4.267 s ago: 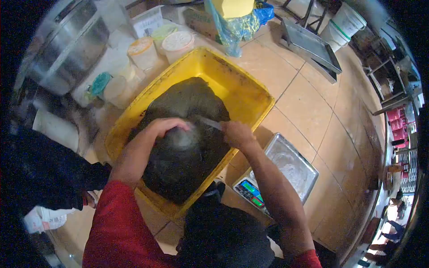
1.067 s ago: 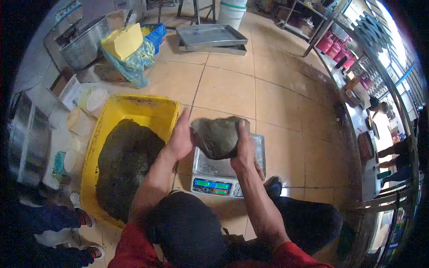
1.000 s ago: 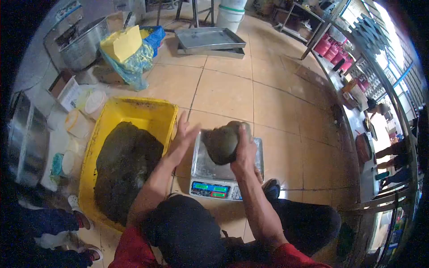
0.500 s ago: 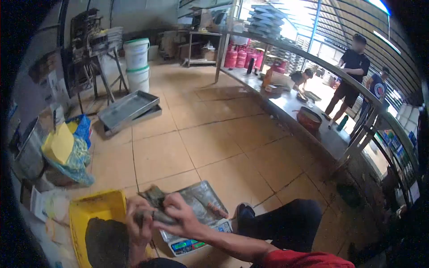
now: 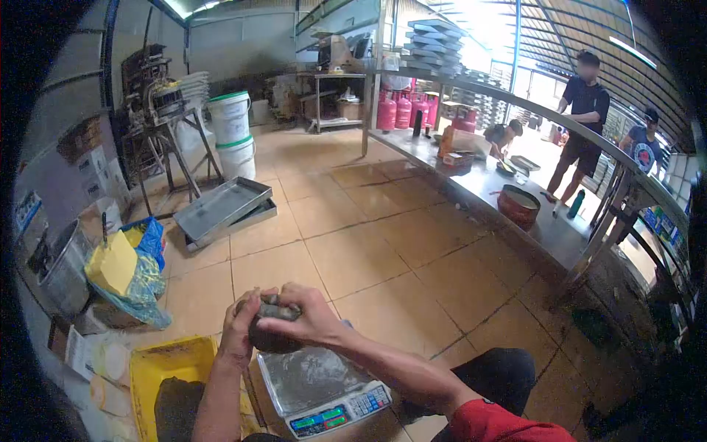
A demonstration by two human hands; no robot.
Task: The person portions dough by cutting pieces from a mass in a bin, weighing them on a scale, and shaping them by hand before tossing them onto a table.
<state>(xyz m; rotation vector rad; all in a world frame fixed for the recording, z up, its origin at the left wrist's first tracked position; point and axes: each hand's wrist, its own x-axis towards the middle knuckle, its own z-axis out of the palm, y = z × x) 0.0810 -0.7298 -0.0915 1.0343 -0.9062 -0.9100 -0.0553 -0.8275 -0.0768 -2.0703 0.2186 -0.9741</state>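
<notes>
My left hand [image 5: 243, 324] and my right hand [image 5: 309, 317] are both closed round a dark grey-green, clay-like lump [image 5: 280, 312]. They hold it above the far left part of a digital scale [image 5: 340, 420] with a lit display. The scale's metal tray [image 5: 317, 379] has grey smears on it, and the hands cover its far left corner. To the left of the scale stands a yellow bin [image 5: 173, 357] with a large dark mass [image 5: 177, 405] of similar look inside. My left forearm hides part of the bin.
Two metal trays [image 5: 224, 210] lie stacked on the tiled floor. White buckets [image 5: 232, 121] stand behind them. A yellow block [image 5: 110, 265] and plastic bags sit at left. Along the right runs a low metal counter [image 5: 471, 180] with a red pot [image 5: 518, 206]; several people are beyond it.
Both hands have come together round the lump and now hold it over the tray's far left side. A brownish piece seen on the tray no longer shows. The camera view has shifted slightly.
</notes>
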